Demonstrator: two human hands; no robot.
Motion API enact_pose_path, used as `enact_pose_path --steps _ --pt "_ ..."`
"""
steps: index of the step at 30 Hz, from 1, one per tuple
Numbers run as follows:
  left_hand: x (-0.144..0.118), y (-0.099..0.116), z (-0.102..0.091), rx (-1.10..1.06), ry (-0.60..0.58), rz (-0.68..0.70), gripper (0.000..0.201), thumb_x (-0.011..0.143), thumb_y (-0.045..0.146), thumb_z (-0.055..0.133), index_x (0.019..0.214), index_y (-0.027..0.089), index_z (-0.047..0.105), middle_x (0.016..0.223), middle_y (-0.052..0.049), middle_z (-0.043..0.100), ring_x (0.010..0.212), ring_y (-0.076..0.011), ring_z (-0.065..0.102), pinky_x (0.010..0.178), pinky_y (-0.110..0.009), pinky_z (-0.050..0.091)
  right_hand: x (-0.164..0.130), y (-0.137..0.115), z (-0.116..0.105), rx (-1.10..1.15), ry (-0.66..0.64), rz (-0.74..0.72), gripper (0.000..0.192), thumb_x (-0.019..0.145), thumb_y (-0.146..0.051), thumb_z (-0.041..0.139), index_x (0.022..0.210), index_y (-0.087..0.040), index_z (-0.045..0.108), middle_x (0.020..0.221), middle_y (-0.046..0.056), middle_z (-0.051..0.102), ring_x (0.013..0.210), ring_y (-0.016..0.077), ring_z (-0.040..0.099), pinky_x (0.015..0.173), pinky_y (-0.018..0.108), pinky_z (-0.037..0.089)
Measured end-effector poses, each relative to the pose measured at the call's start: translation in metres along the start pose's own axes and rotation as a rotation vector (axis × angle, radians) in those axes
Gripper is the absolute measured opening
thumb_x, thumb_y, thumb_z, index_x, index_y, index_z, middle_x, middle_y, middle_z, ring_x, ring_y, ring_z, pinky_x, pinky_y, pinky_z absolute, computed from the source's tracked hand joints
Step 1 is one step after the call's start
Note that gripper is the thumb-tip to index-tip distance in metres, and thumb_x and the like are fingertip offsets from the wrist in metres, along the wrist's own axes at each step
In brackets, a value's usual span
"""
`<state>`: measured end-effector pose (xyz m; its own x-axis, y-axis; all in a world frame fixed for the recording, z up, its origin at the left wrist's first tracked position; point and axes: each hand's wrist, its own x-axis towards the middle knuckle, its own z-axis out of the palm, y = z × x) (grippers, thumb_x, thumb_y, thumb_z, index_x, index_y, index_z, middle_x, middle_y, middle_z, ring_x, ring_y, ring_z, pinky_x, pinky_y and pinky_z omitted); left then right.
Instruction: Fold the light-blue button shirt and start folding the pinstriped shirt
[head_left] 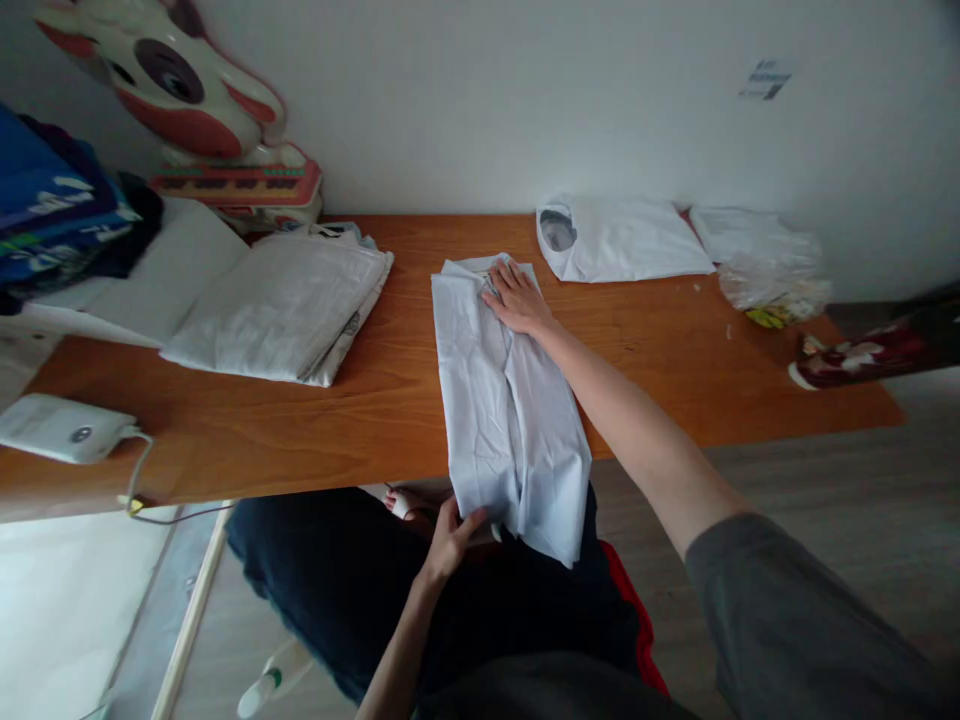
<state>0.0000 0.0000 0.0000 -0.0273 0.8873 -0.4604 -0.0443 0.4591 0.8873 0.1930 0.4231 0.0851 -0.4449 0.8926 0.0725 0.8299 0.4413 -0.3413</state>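
Shirt (504,410) pale blue, folded lengthwise, right hand (516,298) flat on collar, left hand (450,540) seemingly pinching hem

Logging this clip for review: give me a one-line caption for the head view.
Right hand presses the collar end of a pale blue shirt on a wooden table; left hand grips its hanging hem.

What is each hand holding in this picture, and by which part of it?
The left hand pinches the light blue shirt at its lower hem, which hangs off the table. The right hand only presses flat near the collar end.
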Motion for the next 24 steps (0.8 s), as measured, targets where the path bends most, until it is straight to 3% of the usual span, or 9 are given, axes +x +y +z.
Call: enact_pose_path --steps 3,6,9,12,15,17,20,22,24 --pt "-0.023 -0.004 -0.008 0.002 0.068 0.01 0.056 0.075 0.059 0.086 0.109 0.016 0.081 0.11 -0.01 0.081 0.106 -0.0344 0.071 0.09 -0.039 0.058 0.004 -0.009 -0.014 0.062 0.046 -0.003 0.085 0.113 -0.064 0.022 0.174 -0.005 0.024 0.185 0.015 0.015 0.171 0.0316 0.006 0.138 0.053 0.005" --pt "-0.038 -0.004 -0.014 0.045 0.037 0.043 0.051 0.079 0.062 0.083 0.105 0.017 0.083 0.109 -0.009 0.081 0.106 -0.0351 0.07 0.091 -0.039 0.057 -0.021 -0.026 -0.037 0.205 0.283 -0.005 0.08 0.112 -0.064 0.018 0.17 -0.012 0.038 0.178 0.013 0.036 0.167 0.0307 0.025 0.138 0.054 0.014" --pt "-0.043 -0.002 -0.018 0.075 -0.074 0.068 0.041 0.093 0.058 0.074 0.1 0.018 0.082 0.097 -0.006 0.078 0.093 -0.0285 0.067 0.084 -0.034 0.054 -0.113 -0.053 -0.046 0.419 0.572 0.062 0.073 0.11 -0.066 0.023 0.154 -0.021 0.06 0.152 0.014 0.065 0.147 0.0328 0.055 0.127 0.055 0.042" --pt "-0.044 -0.003 -0.019 0.055 -0.079 0.056 0.035 0.092 0.053 0.078 0.095 0.018 0.08 0.09 -0.004 0.074 0.086 -0.0234 0.064 0.079 -0.029 0.05 -0.256 -0.085 -0.026 0.579 0.669 0.343 0.062 0.108 -0.064 0.03 0.144 -0.03 0.068 0.122 0.016 0.075 0.12 0.0369 0.071 0.104 0.059 0.059" --pt "-0.043 -0.004 -0.017 -0.004 -0.06 0.022 0.036 0.086 0.052 0.086 0.087 0.018 0.076 0.083 -0.002 0.07 0.079 -0.02 0.061 0.074 -0.027 0.048 -0.385 -0.104 0.009 0.592 0.585 0.708 0.057 0.103 -0.062 0.039 0.147 -0.036 0.064 0.119 0.019 0.073 0.115 0.0405 0.071 0.096 0.062 0.061" --pt "-0.042 -0.002 -0.014 -0.061 -0.078 0.006 0.036 0.084 0.051 0.087 0.09 0.017 0.076 0.084 -0.002 0.071 0.079 -0.0197 0.062 0.075 -0.027 0.049 -0.433 -0.107 0.03 0.617 0.451 0.817 0.056 0.098 -0.064 0.051 0.146 -0.038 0.063 0.121 0.018 0.073 0.114 0.0399 0.072 0.096 0.062 0.062" --pt "-0.04 0.008 -0.009 -0.115 -0.12 -0.029 0.043 0.085 0.053 0.085 0.11 0.018 0.078 0.101 -0.005 0.078 0.094 -0.0255 0.069 0.087 -0.032 0.055 -0.453 -0.107 0.048 0.672 0.283 0.816 0.047 0.087 -0.065 0.068 0.126 -0.039 0.071 0.11 0.012 0.076 0.099 0.0385 0.074 0.086 0.06 0.064" --pt "-0.04 0.018 -0.007 -0.106 -0.123 -0.049 0.051 0.086 0.056 0.083 0.119 0.018 0.078 0.11 -0.007 0.08 0.105 -0.0301 0.071 0.095 -0.037 0.056 -0.449 -0.106 0.046 0.677 0.196 0.775 0.031 0.087 -0.066 0.07 0.097 -0.037 0.074 0.091 0.007 0.075 0.085 0.036 0.073 0.079 0.055 0.063" --pt "-0.043 0.027 -0.008 -0.094 -0.114 -0.049 0.052 0.085 0.057 0.084 0.119 0.018 0.078 0.109 -0.008 0.079 0.105 -0.031 0.071 0.094 -0.037 0.058 -0.447 -0.102 0.036 0.721 0.097 0.734 0.037 0.088 -0.069 0.068 0.076 -0.034 0.07 0.076 0.005 0.07 0.076 0.0333 0.071 0.072 0.049 0.061"
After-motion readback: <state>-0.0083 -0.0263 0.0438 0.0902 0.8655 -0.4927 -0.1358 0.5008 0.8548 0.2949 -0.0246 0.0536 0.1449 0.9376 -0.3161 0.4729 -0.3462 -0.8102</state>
